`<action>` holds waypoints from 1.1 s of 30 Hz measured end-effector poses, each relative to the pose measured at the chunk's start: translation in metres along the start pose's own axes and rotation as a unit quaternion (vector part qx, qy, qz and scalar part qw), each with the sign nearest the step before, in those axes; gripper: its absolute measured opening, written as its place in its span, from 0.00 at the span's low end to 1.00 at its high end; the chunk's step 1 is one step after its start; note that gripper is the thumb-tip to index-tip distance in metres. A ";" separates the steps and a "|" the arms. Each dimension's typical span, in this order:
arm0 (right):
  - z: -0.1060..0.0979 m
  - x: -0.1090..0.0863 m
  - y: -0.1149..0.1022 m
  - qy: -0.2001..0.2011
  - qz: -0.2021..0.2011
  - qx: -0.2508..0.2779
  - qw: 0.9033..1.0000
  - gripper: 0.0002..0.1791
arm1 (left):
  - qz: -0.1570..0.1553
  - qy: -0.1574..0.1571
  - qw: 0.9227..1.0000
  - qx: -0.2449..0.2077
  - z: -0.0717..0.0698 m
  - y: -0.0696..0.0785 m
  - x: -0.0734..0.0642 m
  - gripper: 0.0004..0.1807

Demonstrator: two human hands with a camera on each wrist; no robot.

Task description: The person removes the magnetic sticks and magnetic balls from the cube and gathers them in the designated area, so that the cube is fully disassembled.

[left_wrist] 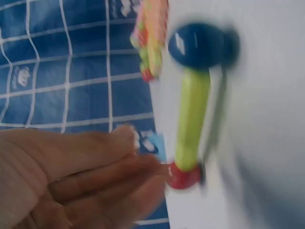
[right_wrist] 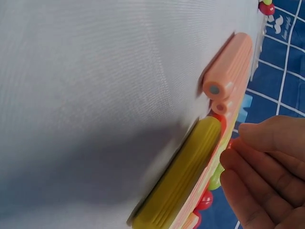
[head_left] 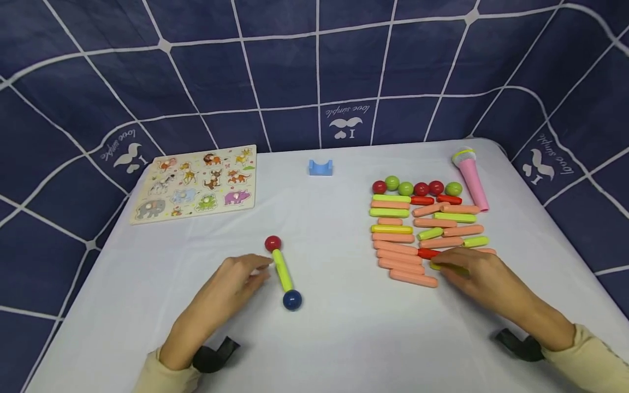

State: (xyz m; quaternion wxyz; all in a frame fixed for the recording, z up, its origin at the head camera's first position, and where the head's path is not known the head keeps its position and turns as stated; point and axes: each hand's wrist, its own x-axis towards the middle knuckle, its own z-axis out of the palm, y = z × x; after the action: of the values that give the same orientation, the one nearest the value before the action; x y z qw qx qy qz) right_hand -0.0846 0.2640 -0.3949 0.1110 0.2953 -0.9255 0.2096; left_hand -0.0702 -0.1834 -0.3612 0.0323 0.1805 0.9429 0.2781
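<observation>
In the head view my left hand (head_left: 235,281) is beside a yellow-green stick (head_left: 282,270) with a red ball (head_left: 273,244) at its far end and a dark blue ball (head_left: 292,300) at its near end. The left wrist view shows the fingers (left_wrist: 100,181) loosely bent, with the stick (left_wrist: 193,114) outside their grasp. My right hand (head_left: 479,273) hovers at the near right part of the sticks. Under its fingers lies a yellow stick (right_wrist: 178,176), with a salmon stick (right_wrist: 229,67) near it. Nothing shows between the right thumb and fingers.
Rows of salmon, green and red sticks (head_left: 400,266) lie at the right, with red and green balls (head_left: 421,189) behind. A pink toy microphone (head_left: 473,180), a blue notched block (head_left: 320,168) and an animal puzzle board (head_left: 196,184) stand farther back. Dark blue cloth (head_left: 280,65) surrounds the white table.
</observation>
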 end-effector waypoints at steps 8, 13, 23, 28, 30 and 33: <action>0.003 0.000 -0.005 0.015 -0.006 0.019 1.000 0.22 | 0.111 -0.020 0.992 0.049 -0.003 -0.032 0.039 0.24; 0.005 0.002 -0.014 0.015 -0.012 0.019 1.000 0.21 | 0.110 -0.026 0.993 0.025 0.002 -0.040 0.050 0.20; 0.020 0.036 -0.058 -0.020 -0.045 0.039 0.998 0.18 | 0.080 -0.035 0.996 0.022 0.006 -0.026 0.034 0.15; 0.039 0.059 -0.085 -0.067 -0.075 0.052 0.994 0.17 | 0.081 -0.034 0.996 0.012 0.013 -0.015 0.022 0.13; 0.047 0.068 -0.093 -0.081 -0.090 0.062 0.991 0.16 | 0.079 -0.032 0.996 0.013 0.016 -0.011 0.018 0.12; 0.059 0.077 -0.103 -0.103 -0.106 0.073 0.986 0.16 | 0.066 -0.029 0.997 0.024 0.019 -0.005 0.014 0.12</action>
State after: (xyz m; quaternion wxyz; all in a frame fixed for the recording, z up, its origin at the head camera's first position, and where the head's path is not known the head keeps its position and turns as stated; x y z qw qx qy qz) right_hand -0.0905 0.1225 -0.3887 0.0152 0.4191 -0.8777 0.2319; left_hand -0.0822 -0.1730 -0.3794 0.0367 0.2510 0.9340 0.2516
